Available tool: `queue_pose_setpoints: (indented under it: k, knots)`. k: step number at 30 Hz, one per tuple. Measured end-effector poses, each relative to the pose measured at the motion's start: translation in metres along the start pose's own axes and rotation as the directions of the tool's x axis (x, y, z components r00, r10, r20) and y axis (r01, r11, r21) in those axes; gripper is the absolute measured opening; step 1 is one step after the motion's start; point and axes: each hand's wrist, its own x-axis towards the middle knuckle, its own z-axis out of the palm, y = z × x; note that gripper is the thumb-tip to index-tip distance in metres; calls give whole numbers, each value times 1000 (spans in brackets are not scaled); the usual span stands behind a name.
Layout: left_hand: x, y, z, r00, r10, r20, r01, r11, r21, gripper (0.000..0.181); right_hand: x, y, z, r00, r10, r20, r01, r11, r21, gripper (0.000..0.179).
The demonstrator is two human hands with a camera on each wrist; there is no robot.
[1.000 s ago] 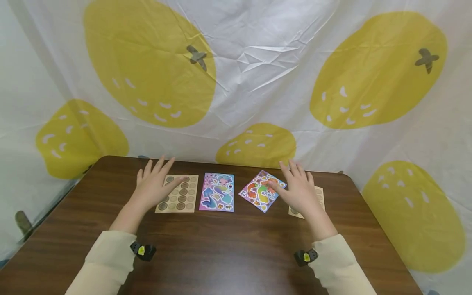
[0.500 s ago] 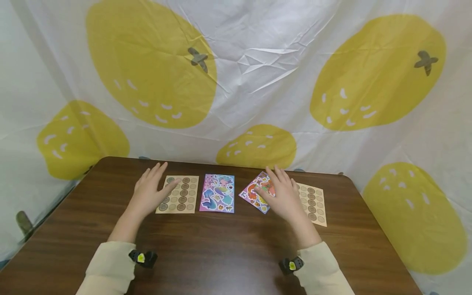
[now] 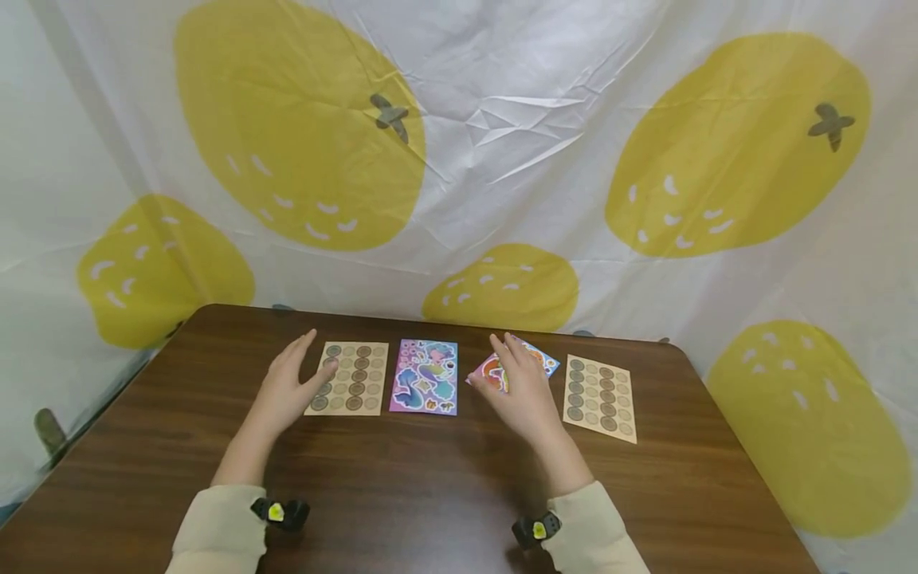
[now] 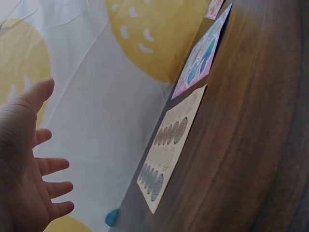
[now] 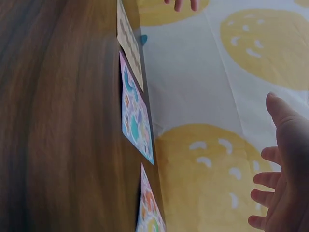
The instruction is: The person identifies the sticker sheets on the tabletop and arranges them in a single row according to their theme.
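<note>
My left hand (image 3: 285,389) hovers over the left edge of a beige sheet of round coin-like stickers (image 3: 373,375), fingers relaxed and holding nothing. Right of that sheet lies a pink and blue mermaid sticker sheet (image 3: 425,379). My right hand (image 3: 522,392) is above a tilted, colourful mermaid sticker sheet (image 3: 543,363) and partly hides it. In the right wrist view its fingers (image 5: 264,197) are spread, with nothing between them. A second beige sheet of round stickers (image 3: 599,396) lies at the right. Both hands appear raised off the table in the wrist views.
The sheets lie in a row along the far part of a dark brown wooden table (image 3: 402,494). A white curtain with yellow fruit prints (image 3: 459,199) hangs just behind the table's far edge. A black wrist camera (image 3: 536,529) sits on each cuff.
My right hand has moved left from beside the right beige sheet to over the tilted mermaid sheet, uncovering the beige one. The left hand has drawn slightly back. The sheets have stayed in place.
</note>
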Motion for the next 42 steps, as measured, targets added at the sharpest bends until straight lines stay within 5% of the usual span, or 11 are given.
queue_pose_setpoints:
  k: [8, 21, 42]
  knots:
    - [-3, -8, 4, 999, -24, -29, 22, 997, -74, 76, -2, -10, 18, 1000, -13, -25, 15, 998, 66, 71]
    - [-10, -21, 11, 986, -167, -31, 160, 974, -158, 79, -4, -23, 53, 999, -29, -44, 36, 986, 162, 68]
    - [-15, -36, 26, 956, -291, -38, 266, 912, -312, 85, -10, -49, 100, 1000, 25, -13, -18, 913, 408, 63]
